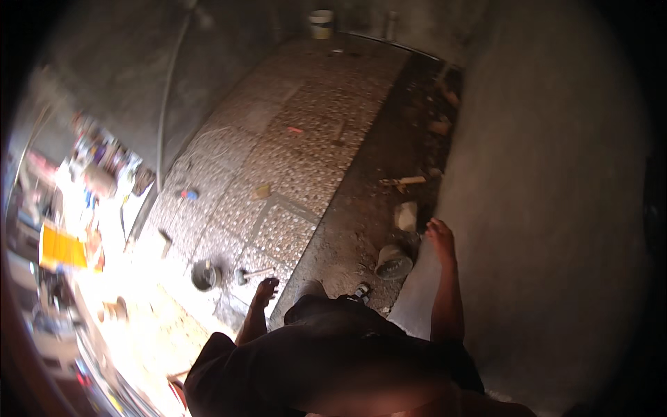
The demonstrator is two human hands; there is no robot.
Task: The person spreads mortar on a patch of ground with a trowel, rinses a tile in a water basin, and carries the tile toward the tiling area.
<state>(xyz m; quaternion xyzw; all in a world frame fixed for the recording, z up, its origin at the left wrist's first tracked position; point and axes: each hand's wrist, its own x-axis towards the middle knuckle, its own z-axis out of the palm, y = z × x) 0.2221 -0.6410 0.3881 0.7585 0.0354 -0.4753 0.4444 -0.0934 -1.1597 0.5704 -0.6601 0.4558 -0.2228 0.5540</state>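
Observation:
My left hand hangs low at the edge of the tiled floor, holding nothing, its fingers slightly apart. A mallet with a light handle lies on the tiles just beyond it. Left of the mallet stands a dark bucket with something inside that I cannot make out. My right hand is raised beside the grey wall, its fingers loosely extended and nothing seen in them. Whether it touches the wall I cannot tell. Below and left of this hand a grey bucket leans on the bare ground. A pale block lies close by.
Pebbled tiles cover the left floor; a strip of dark earth runs along the right wall, with wood pieces and rubble. A yellowish block and a red-and-blue object lie on the tiles. A white bucket stands far back.

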